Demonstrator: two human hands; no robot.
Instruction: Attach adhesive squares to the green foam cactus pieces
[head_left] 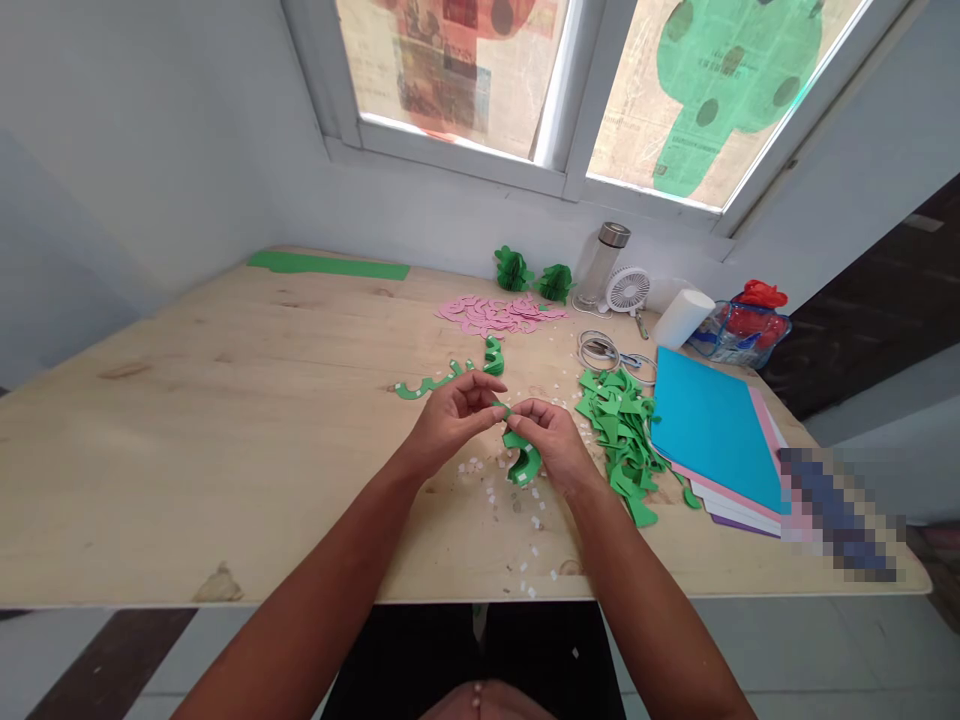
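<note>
Both hands meet over the middle of the table, pinching a green paper cutout (528, 464) between thumbs and fingers. My left hand (463, 412) grips its upper end, and my right hand (546, 430) is closed on it just to the right. The curved lower part of the cutout hangs below the fingers and carries small white squares. Beyond my left hand lies a wavy green paper strip (420, 389) with white squares on it. A small stack of green scalloped pieces (493, 356) sits just past my fingertips. Small white paper bits (491, 494) are scattered beneath the hands.
Green scraps (626, 430) heap right of my right hand, beside scissors (600, 350) and coloured sheets (712, 425). Farther back are pink cutouts (495, 314), green paper ornaments (513, 270), a bottle (606, 260), a small fan (628, 290) and a white roll (682, 318). A green strip (330, 265) lies far left.
</note>
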